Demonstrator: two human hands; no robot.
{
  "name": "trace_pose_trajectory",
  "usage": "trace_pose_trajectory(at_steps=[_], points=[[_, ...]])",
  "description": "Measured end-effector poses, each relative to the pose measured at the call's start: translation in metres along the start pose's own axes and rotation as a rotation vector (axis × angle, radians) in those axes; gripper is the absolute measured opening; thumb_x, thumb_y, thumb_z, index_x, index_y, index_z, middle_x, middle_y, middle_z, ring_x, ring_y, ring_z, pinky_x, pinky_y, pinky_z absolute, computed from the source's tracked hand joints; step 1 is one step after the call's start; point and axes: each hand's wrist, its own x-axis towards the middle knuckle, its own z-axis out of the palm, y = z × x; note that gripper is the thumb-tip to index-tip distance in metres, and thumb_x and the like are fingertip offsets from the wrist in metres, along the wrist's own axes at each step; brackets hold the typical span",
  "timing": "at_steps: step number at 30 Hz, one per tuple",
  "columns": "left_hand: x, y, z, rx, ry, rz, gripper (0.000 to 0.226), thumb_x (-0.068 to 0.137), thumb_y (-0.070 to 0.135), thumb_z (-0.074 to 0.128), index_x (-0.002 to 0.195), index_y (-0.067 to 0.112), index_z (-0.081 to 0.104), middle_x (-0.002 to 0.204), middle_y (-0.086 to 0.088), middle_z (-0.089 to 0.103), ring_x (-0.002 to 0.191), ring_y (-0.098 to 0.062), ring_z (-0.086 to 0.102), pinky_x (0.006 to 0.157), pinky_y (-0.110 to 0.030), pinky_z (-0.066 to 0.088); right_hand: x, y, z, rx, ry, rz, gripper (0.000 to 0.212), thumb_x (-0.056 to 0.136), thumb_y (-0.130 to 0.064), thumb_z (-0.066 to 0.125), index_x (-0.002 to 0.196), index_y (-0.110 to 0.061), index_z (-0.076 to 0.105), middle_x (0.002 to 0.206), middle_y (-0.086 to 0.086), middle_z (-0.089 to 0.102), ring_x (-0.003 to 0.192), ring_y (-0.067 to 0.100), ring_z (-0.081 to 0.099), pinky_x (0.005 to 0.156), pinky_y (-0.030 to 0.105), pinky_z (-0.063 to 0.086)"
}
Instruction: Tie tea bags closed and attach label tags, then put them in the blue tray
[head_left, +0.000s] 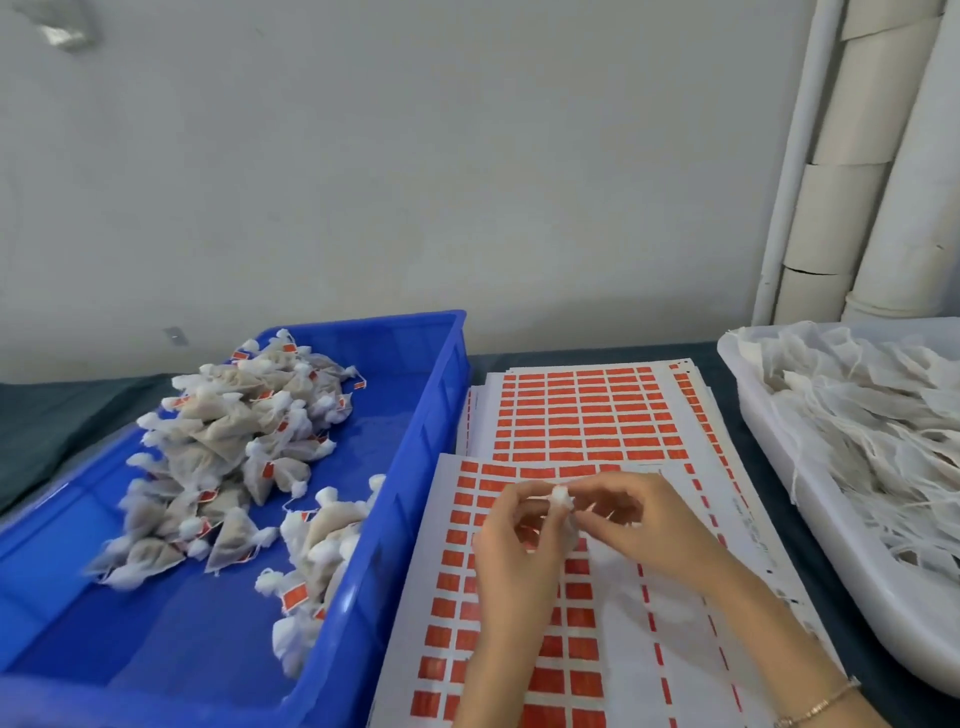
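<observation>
Your left hand (511, 561) and right hand (644, 525), just right of the blue tray (415, 467), both pinch 1 tea bag (562, 499) at its bunched neck. Likely light, soft, tearable: grip the neck, not the pouch.

No words or numbers can be read here. The red labels (587, 418) on the paper look blurry. Tiny dark marks (748, 519) run down the right edge of the front sheet (618, 623), too fuzzy to read. The red tags (295, 597) on the tea bags (218, 447) in the blue tray (415, 467) are too small to read.
</observation>
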Motion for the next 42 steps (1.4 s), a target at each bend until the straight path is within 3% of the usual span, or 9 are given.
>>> trace_pose_trajectory(at_steps=[8, 14, 20, 23, 26, 28, 31, 35, 42], points=[[-0.012, 0.066, -0.108, 0.238, 0.115, 0.272, 0.024, 0.085, 0.015, 0.069, 0.097, 0.034, 0.064, 0.086, 0.026, 0.066, 0.083, 0.005, 0.064, 0.073, -0.006, 0.046, 0.019, -0.101, 0.049, 0.095, -0.058, -0.286, 0.023, 0.083, -0.023, 0.073, 0.097, -0.039, 0.066, 0.085, -0.023, 0.068, 0.082, 0.0, 0.067, 0.07, 0.012, 0.053], [0.022, 0.075, -0.18, 0.283, 0.15, 0.206, 0.023, 0.083, 0.003, 0.07, 0.097, 0.022, 0.068, 0.085, 0.01, 0.073, 0.081, -0.002, 0.069, 0.074, -0.017, 0.055, 0.05, -0.151, 0.094, 0.182, -0.136, -0.349, 0.019, 0.088, -0.011, 0.066, 0.106, -0.019, 0.068, 0.093, -0.001, 0.073, 0.084, 0.008, 0.069, 0.08, 0.022, 0.056], [0.044, 0.054, -0.201, 0.319, 0.101, 0.038, 0.022, 0.082, 0.003, 0.071, 0.1, 0.016, 0.068, 0.09, 0.005, 0.073, 0.085, -0.005, 0.07, 0.085, -0.03, 0.057, 0.066, -0.15, 0.124, 0.077, -0.198, -0.266, 0.022, 0.091, -0.019, 0.063, 0.113, -0.015, 0.067, 0.095, 0.001, 0.074, 0.085, 0.007, 0.068, 0.085, 0.019, 0.053], [0.046, 0.045, -0.198, 0.371, 0.046, -0.058, 0.024, 0.087, 0.009, 0.067, 0.11, 0.014, 0.065, 0.101, 0.0, 0.07, 0.09, -0.01, 0.067, 0.088, -0.036, 0.055, 0.065, -0.142, 0.127, -0.061, -0.248, -0.221, 0.031, 0.094, -0.026, 0.057, 0.124, -0.018, 0.059, 0.103, 0.0, 0.073, 0.098, 0.011, 0.065, 0.115, 0.036, 0.029], [0.042, 0.04, -0.186, 0.508, 0.064, -0.071, 0.031, 0.091, 0.013, 0.061, 0.121, 0.019, 0.06, 0.115, -0.005, 0.063, 0.081, -0.005, 0.06, 0.07, -0.02, 0.05, 0.051, -0.133, 0.12, -0.166, -0.238, -0.235, 0.039, 0.093, -0.018, 0.053, 0.132, -0.022, 0.052, 0.119, -0.001, 0.066, 0.108, 0.012, 0.061, 0.12, 0.041, -0.002], [0.036, 0.042, -0.17, 0.542, 0.138, 0.021, 0.03, 0.09, 0.013, 0.061, 0.119, 0.021, 0.061, 0.118, -0.002, 0.059, 0.09, -0.007, 0.057, 0.072, -0.019, 0.046, 0.032, -0.129, 0.108, -0.125, -0.202, -0.263, 0.036, 0.091, -0.016, 0.054, 0.127, -0.024, 0.056, 0.122, -0.006, 0.064, 0.109, 0.006, 0.059, 0.12, 0.039, 0.007], [0.022, 0.057, -0.13, 0.445, 0.168, 0.178, 0.023, 0.088, 0.01, 0.064, 0.105, 0.025, 0.065, 0.11, 0.004, 0.059, 0.091, -0.003, 0.057, 0.076, -0.022, 0.044, 0.002, -0.117, 0.079, -0.039, -0.059, -0.263, 0.028, 0.091, -0.023, 0.056, 0.117, -0.023, 0.065, 0.112, -0.011, 0.068, 0.104, -0.004, 0.058, 0.104, 0.021, 0.04], [0.002, 0.076, -0.059, 0.315, -0.016, 0.238, 0.022, 0.087, 0.011, 0.066, 0.098, 0.03, 0.065, 0.094, 0.013, 0.063, 0.084, -0.002, 0.061, 0.069, -0.012, 0.045, -0.033, -0.098, 0.017, -0.058, 0.175, -0.118, 0.019, 0.091, -0.027, 0.064, 0.109, -0.031, 0.069, 0.095, -0.032, 0.063, 0.096, -0.018, 0.054, 0.078, -0.003, 0.039], [-0.026, 0.094, 0.064, 0.156, -0.442, 0.332, 0.021, 0.09, 0.022, 0.065, 0.091, 0.043, 0.062, 0.087, 0.028, 0.061, 0.09, 0.011, 0.057, 0.069, -0.002, 0.046, -0.092, -0.075, -0.117, -0.339, 0.286, 0.06, 0.017, 0.086, -0.02, 0.068, 0.095, -0.035, 0.072, 0.082, -0.024, 0.069, 0.08, -0.006, 0.062, 0.07, 0.008, 0.049]])
